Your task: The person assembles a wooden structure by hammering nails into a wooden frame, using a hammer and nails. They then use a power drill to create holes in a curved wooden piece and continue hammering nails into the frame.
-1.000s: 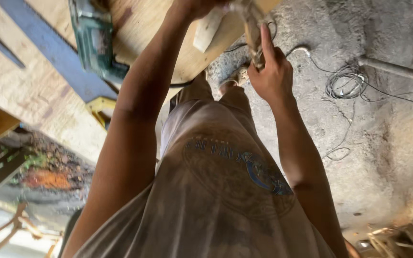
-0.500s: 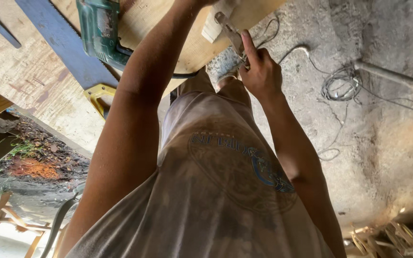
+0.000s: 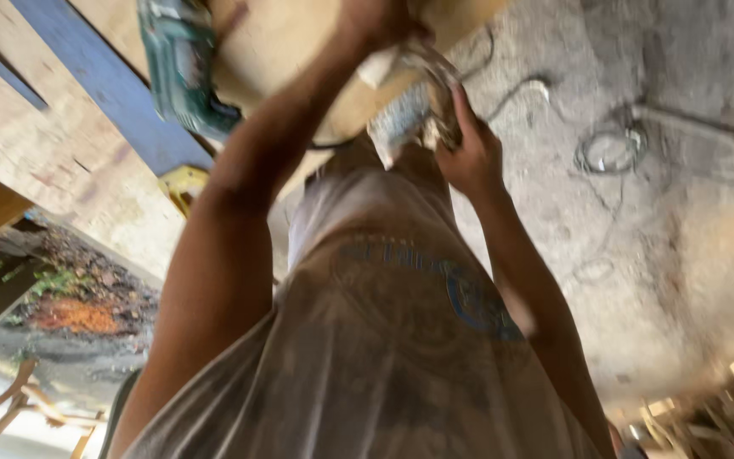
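Rough grey concrete floor [image 3: 656, 255] fills the right side, with a loose coil of wire [image 3: 609, 151] lying on it, all seen blurred from above past a pale printed shirt [image 3: 401, 340]. At the top edge a round wooden panel [image 3: 282, 51] lies under both hands. It looks stiff and fairly light, best gripped at its rim. A thin pale cord [image 3: 435, 72] loops beside it, soft and limp. The right hand [image 3: 469, 149] is closed around that cord just below the panel's edge, arm stretched forward. The left hand [image 3: 375, 19] reaches onto the panel, mostly cut off, so I cannot tell its grip. A green power tool [image 3: 182, 64] rests on the panel's left, beside a blue board [image 3: 104, 81].
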